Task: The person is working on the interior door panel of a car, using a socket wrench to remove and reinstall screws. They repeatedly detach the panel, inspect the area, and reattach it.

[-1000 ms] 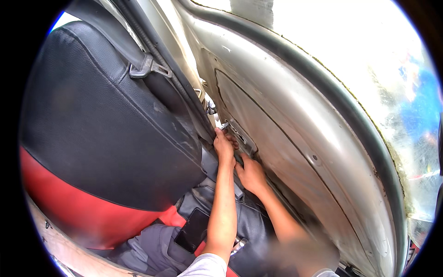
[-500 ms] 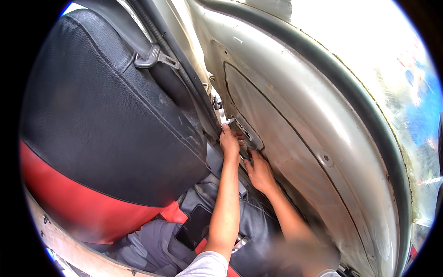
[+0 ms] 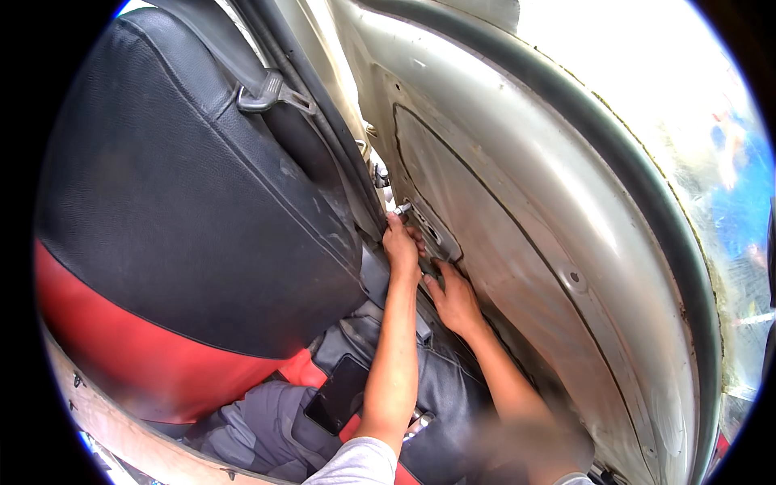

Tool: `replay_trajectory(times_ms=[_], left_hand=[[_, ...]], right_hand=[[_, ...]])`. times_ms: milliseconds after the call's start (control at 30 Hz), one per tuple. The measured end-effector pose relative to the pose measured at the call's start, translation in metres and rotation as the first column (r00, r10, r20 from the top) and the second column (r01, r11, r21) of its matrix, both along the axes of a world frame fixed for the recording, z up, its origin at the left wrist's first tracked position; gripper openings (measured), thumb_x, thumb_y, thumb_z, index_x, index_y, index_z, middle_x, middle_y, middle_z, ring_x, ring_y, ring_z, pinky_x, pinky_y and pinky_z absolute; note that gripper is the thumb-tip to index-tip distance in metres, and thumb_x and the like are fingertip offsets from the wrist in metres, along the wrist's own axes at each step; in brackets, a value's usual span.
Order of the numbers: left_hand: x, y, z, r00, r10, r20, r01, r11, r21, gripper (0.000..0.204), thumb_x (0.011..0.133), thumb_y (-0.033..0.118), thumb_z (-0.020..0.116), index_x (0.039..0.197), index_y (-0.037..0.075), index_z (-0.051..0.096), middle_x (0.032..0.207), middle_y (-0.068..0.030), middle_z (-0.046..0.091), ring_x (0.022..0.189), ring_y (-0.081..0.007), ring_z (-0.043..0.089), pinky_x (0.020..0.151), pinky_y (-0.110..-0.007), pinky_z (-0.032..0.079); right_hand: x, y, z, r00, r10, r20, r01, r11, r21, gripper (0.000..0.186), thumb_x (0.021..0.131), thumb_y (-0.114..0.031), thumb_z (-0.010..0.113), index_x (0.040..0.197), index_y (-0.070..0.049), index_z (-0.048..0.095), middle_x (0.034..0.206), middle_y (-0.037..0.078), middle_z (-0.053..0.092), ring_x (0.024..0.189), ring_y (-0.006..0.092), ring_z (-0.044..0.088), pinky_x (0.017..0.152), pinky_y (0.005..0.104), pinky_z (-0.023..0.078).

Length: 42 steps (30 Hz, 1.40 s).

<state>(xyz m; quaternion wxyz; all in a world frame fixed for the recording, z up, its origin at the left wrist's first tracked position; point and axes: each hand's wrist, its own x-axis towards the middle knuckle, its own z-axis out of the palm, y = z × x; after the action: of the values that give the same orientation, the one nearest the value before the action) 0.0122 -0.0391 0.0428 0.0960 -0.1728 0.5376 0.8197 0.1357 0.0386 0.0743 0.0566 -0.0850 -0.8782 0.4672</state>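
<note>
My left hand [image 3: 402, 246] reaches to the inner edge of a silver door panel [image 3: 501, 250], fingers curled on a small silver metal piece [image 3: 401, 210] beside an oval opening. My right hand [image 3: 454, 299] is just below and right, thumb and fingers bent at the panel around something dark that is too hidden to name. A black-and-red leather seat back [image 3: 186, 186] stands to the left of both hands.
A seat belt buckle [image 3: 260, 99] hangs by the black pillar trim. A black phone [image 3: 335, 392], grey cloth [image 3: 263, 428] and a silver cylindrical object [image 3: 417, 428] lie below my arms. Rubber seal [image 3: 638, 178] edges the door; a pale board [image 3: 105, 404] is at lower left.
The whole view has shifted a little, putting door, seat top and both hands slightly higher or further right. My hands stay at about the same spot on the door.
</note>
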Motion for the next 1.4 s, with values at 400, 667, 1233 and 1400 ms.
replay_trajectory(times_ms=[400, 667, 1233, 1400], left_hand=[[0.001, 0.0, 0.003, 0.997, 0.065, 0.052, -0.074, 0.978, 0.193, 0.049, 0.102, 0.049, 0.042, 0.103, 0.002, 0.056, 0.062, 0.0006, 0.046, 0.048, -0.012, 0.044, 0.041, -0.029, 0.036], [0.003, 0.004, 0.001, 0.986, 0.132, 0.099, -0.156, 0.944, 0.29, 0.037, 0.102, 0.041, 0.047, 0.107, 0.005, 0.056, 0.069, -0.0008, 0.052, 0.058, -0.0136, 0.053, 0.05, -0.029, 0.045], [0.076, 0.016, 0.01, 0.969, 0.22, -0.112, -0.195, 0.96, 0.2, 0.028, 0.101, 0.038, 0.051, 0.086, 0.017, 0.04, 0.06, 0.0075, 0.032, 0.046, -0.0037, 0.03, 0.04, -0.023, 0.024], [0.073, 0.007, 0.004, 0.995, 0.102, -0.013, -0.097, 0.971, 0.219, 0.027, 0.102, 0.038, 0.051, 0.087, 0.016, 0.044, 0.061, 0.0074, 0.034, 0.047, -0.0044, 0.03, 0.042, -0.024, 0.025]], right_hand=[[-0.004, -0.011, -0.003, 0.993, -0.092, 0.07, 0.094, 0.995, -0.036, 0.033, 0.095, -0.019, 0.057, 0.121, 0.002, 0.058, 0.07, 0.015, 0.065, 0.065, 0.0261, 0.065, 0.063, 0.0395, 0.049], [-0.001, -0.015, 0.016, 0.988, -0.127, -0.09, 0.121, 0.99, -0.071, 0.029, 0.095, -0.018, 0.057, 0.116, 0.002, 0.06, 0.075, 0.021, 0.065, 0.07, 0.0342, 0.064, 0.067, 0.0422, 0.049], [0.047, 0.008, -0.02, 0.984, 0.034, 0.174, -0.038, 0.999, 0.015, 0.027, 0.095, -0.008, 0.051, 0.119, 0.004, 0.055, 0.093, 0.021, 0.068, 0.077, 0.029, 0.068, 0.069, 0.0377, 0.052], [0.054, -0.003, -0.027, 0.99, 0.002, 0.144, -0.014, 0.997, 0.079, 0.027, 0.095, -0.009, 0.052, 0.12, 0.003, 0.055, 0.095, 0.022, 0.067, 0.074, 0.0254, 0.068, 0.065, 0.0367, 0.052]])
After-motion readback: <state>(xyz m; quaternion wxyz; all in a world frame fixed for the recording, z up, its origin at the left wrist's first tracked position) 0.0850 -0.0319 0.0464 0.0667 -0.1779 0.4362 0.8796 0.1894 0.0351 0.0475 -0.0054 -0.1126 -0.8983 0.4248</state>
